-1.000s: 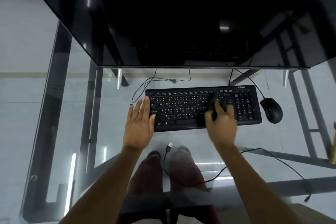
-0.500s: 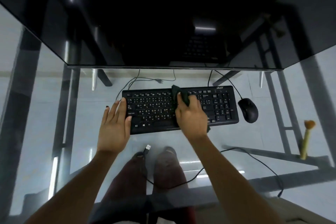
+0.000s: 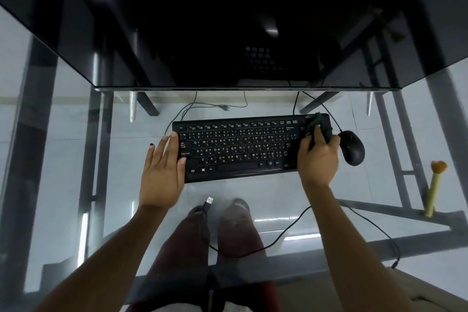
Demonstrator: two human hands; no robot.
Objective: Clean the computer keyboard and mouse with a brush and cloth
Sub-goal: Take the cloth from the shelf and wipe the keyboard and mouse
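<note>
A: Where was everything on the glass desk [image 3: 278, 192]?
B: The keyboard [image 3: 240, 148] lay centred, the mouse [image 3: 353, 147] just right of it.
A: And the hands?
B: The left hand [image 3: 162, 172] rested flat-fingered on the keyboard's left end; the right hand [image 3: 317, 157] clutched a dark cloth [image 3: 321, 125] at the right end.

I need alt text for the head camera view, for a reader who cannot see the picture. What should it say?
Seen from above, a person's right hand presses a dark cloth on the right end of a black keyboard on a glass desk, while the left hand lies flat against its left end. A black mouse sits right of the keyboard, and a brush lies farther right.
</note>
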